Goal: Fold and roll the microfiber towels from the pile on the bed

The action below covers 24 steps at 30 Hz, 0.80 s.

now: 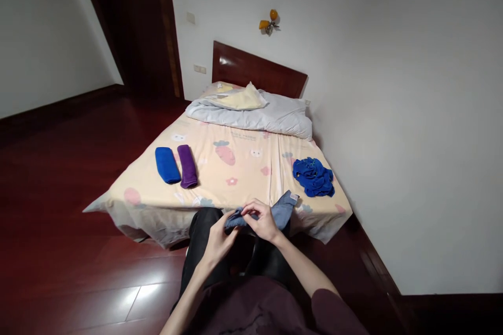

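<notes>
from far off, i look down through the head camera at the near side of the bed (243,183). the gray-blue cloth (282,213) is there, in front of the near edge, with one end up on the bed's near right part. a small pale label (294,197) shows on that end.

i have the left hand (220,238) at the bunched end of the cloth, and its fingers hold that end. i have the right hand (262,221) over the cloth, just beside the left one. its fingers look narrow, in a small pinch on the cloth. i cannot tell how many layers are in the pinch, as the hand hides them.

i think a soft, bunched cloth like this needs a light but sure grip. one hand should hold the thick end still while the other works on a little bit at a time. a hard tug could slip or make more creases. it should help to keep the loose end flat and not twisted, and to feel for the edge with the thumb.

on the bed's left side, a neat blue bundle (167,165) is just beside a neat purple bundle (187,166). a messy blue heap (313,177) is on the bed's right side. a puffy gray quilt (251,119) is at the bed's far end.
</notes>
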Each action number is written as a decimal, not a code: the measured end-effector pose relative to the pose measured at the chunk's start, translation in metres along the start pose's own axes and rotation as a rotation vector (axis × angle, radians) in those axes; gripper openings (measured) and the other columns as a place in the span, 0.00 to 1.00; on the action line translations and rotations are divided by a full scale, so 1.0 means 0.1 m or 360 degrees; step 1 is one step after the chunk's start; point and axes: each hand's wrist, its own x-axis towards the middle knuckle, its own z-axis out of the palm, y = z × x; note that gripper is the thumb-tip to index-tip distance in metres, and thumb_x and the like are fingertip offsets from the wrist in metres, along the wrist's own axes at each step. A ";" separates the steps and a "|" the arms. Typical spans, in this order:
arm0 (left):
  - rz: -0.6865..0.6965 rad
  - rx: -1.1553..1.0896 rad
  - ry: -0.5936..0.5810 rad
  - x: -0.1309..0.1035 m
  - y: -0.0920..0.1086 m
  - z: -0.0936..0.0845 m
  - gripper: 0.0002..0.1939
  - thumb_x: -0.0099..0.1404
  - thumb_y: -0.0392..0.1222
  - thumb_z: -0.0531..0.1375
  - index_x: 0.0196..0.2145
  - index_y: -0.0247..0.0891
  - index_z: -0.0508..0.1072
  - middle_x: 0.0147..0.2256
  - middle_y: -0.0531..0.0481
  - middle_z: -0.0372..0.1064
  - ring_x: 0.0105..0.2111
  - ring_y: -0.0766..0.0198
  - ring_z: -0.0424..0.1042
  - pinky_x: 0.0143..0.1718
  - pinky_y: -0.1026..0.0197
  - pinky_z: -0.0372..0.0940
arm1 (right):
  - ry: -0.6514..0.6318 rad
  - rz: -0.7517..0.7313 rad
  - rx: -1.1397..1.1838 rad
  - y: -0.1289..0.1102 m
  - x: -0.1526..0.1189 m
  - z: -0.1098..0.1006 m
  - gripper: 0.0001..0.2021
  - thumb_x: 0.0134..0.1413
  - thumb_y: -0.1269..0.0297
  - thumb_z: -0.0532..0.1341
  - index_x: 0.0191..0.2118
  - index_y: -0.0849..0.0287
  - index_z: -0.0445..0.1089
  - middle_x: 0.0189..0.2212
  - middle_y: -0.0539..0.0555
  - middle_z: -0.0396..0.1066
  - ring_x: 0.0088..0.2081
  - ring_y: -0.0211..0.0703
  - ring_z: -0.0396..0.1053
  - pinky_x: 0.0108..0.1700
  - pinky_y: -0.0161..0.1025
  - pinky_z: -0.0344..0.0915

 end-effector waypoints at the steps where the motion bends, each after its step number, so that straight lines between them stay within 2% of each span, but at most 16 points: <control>1: -0.0066 -0.0073 -0.0002 -0.06 0.01 0.04 0.25 0.63 0.55 0.64 0.53 0.38 0.76 0.48 0.42 0.81 0.46 0.49 0.83 0.51 0.50 0.78 | 0.0064 0.0033 -0.0002 0.07 -0.08 0.00 0.04 0.60 0.64 0.66 0.34 0.51 0.80 0.39 0.56 0.79 0.41 0.47 0.78 0.38 0.42 0.76; 3: -0.0174 -0.0206 -0.0005 -0.18 0.06 0.13 0.24 0.64 0.57 0.65 0.51 0.39 0.76 0.44 0.45 0.82 0.40 0.52 0.83 0.44 0.54 0.79 | 0.0177 0.0054 -0.0024 0.19 -0.24 0.00 0.05 0.61 0.64 0.66 0.35 0.53 0.80 0.39 0.57 0.79 0.41 0.47 0.79 0.40 0.41 0.76; 6: -0.0220 -0.0227 -0.0028 -0.31 0.13 0.23 0.21 0.66 0.60 0.64 0.43 0.39 0.79 0.38 0.47 0.81 0.36 0.56 0.82 0.39 0.60 0.77 | 0.0250 0.0088 -0.0050 0.33 -0.46 0.02 0.06 0.63 0.65 0.65 0.35 0.55 0.81 0.40 0.57 0.80 0.41 0.45 0.79 0.42 0.39 0.76; 10: -0.0300 -0.0145 -0.0100 -0.38 0.04 0.23 0.25 0.69 0.65 0.60 0.36 0.38 0.80 0.31 0.49 0.79 0.30 0.58 0.80 0.33 0.63 0.74 | 0.0299 0.0134 -0.0087 0.41 -0.73 0.11 0.08 0.66 0.67 0.63 0.38 0.54 0.82 0.41 0.56 0.80 0.43 0.45 0.80 0.47 0.41 0.77; 12: -0.0366 -0.0148 -0.0095 -0.40 -0.04 0.20 0.26 0.68 0.66 0.61 0.36 0.38 0.79 0.32 0.48 0.79 0.30 0.58 0.80 0.33 0.62 0.75 | 0.0259 0.0076 -0.0168 0.43 -0.85 0.15 0.10 0.67 0.67 0.62 0.45 0.53 0.82 0.47 0.57 0.81 0.50 0.48 0.78 0.56 0.46 0.75; 15: -0.0458 -0.0215 -0.0003 -0.45 -0.15 0.17 0.24 0.65 0.65 0.65 0.39 0.39 0.76 0.33 0.49 0.79 0.31 0.59 0.79 0.33 0.62 0.76 | 0.0175 -0.0050 -0.0343 0.50 -1.03 0.22 0.16 0.59 0.65 0.70 0.52 0.52 0.80 0.58 0.58 0.77 0.61 0.55 0.73 0.65 0.55 0.70; 18: -0.0528 -0.0331 0.0102 -0.48 -0.17 0.18 0.24 0.63 0.63 0.69 0.42 0.40 0.71 0.31 0.52 0.77 0.28 0.61 0.77 0.30 0.61 0.76 | 0.0181 -0.0091 -0.0522 0.66 -1.18 0.28 0.22 0.54 0.70 0.73 0.55 0.50 0.79 0.58 0.58 0.78 0.58 0.56 0.74 0.62 0.54 0.72; 21: -0.0530 -0.0423 0.0098 -0.47 -0.08 0.20 0.23 0.63 0.62 0.69 0.40 0.40 0.72 0.33 0.50 0.78 0.29 0.60 0.78 0.33 0.58 0.79 | 0.0335 -0.0043 -0.0599 0.86 -1.25 0.28 0.24 0.56 0.79 0.65 0.55 0.50 0.79 0.50 0.55 0.81 0.50 0.52 0.77 0.54 0.50 0.74; 24: -0.0527 -0.0480 0.0186 -0.44 0.04 0.21 0.23 0.62 0.61 0.71 0.38 0.38 0.76 0.36 0.47 0.80 0.32 0.57 0.81 0.37 0.56 0.81 | 0.0497 0.0012 -0.0600 0.99 -1.22 0.16 0.24 0.54 0.83 0.60 0.51 0.52 0.80 0.45 0.54 0.82 0.47 0.49 0.78 0.52 0.48 0.74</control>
